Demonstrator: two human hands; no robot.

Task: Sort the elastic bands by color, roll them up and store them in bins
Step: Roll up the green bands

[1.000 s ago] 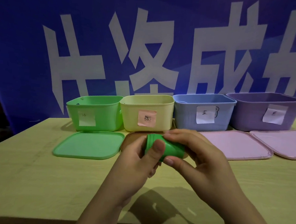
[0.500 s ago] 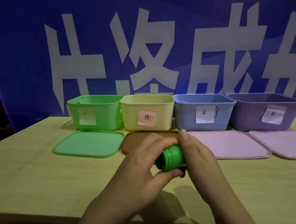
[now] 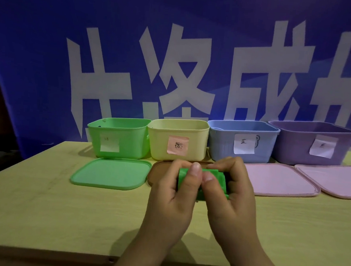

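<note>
Both hands meet over the middle of the worktop (image 3: 40, 206) and share one thing: the left hand (image 3: 172, 197) curls its fingers round the left end of a rolled green elastic band (image 3: 215, 178), thumb laid across the top, while the right hand (image 3: 231, 197) pinches the right end between thumb and curled fingers. The roll lies roughly level between them, held above the worktop; whether its loose tail is tucked in I cannot tell, since the thumbs cover the seam. To finish this step well, I judge that the thumbs should keep pressure on the outer wrap so the coil does not spring open, and the edges should be squared before one hand lets go. Just beyond the hands, at 12 o'clock, lies a brown lid (image 3: 160, 169), partly hidden by them. The matching green bin (image 3: 118, 137) stands open at 11 o'clock from the roll, with a pale label on its front and its green lid (image 3: 110, 173) flat before it, so the carry looks short and leftward; a one-hand grip round the whole coil would suit it. Further round, the yellow bin (image 3: 178, 139) sits at 12, the blue bin (image 3: 242, 141) at 1, the purple bin (image 3: 313, 144) at 2, with two pink lids (image 3: 279, 181) lying at 3 o'clock.
</note>
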